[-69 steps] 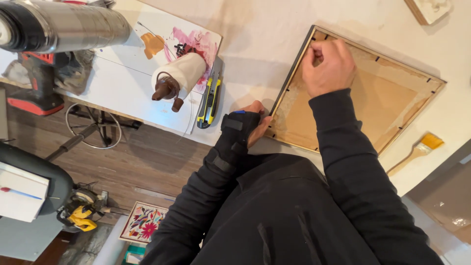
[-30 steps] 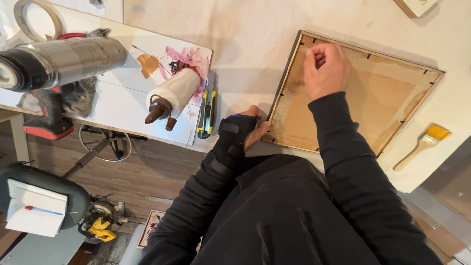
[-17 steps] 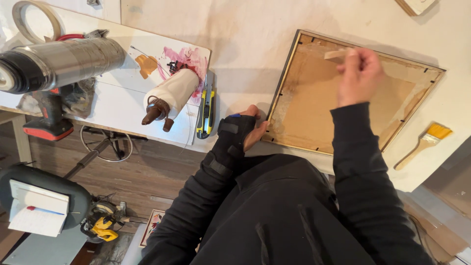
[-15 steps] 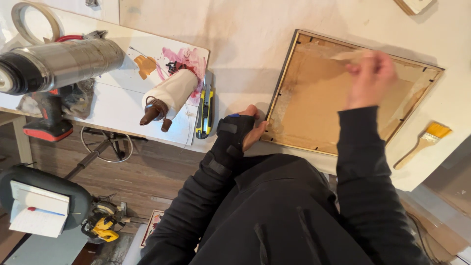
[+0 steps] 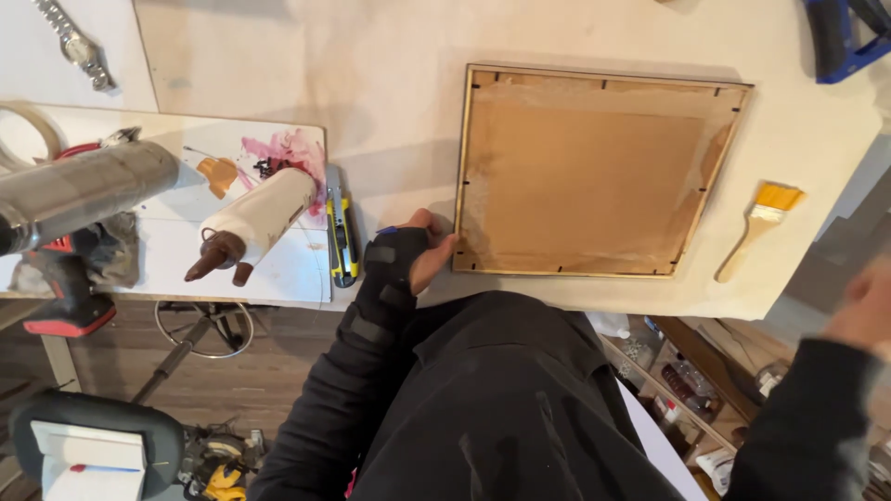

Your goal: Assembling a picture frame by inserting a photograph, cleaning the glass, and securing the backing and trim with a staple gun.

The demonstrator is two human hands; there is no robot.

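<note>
Evenly and softly lit, bright enough throughout, without glare. Soft shadows along the far edge of the wooden frame [image 5: 599, 172] and beside the glue tube [image 5: 251, 223]. Sharp mostly; motion-blurred at the right hand [image 5: 863, 306].

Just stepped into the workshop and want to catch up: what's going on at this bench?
A person in a black top leans over a pale worktable. Their left hand, in a black wrist brace, rests against the near left corner of a wooden picture frame lying face down, its brown backing up. Their right hand is off to the side, past the table edge, blurred and apparently empty. A yellow-bristled brush lies right of the frame; a utility knife and a glue cartridge lie left.
</note>
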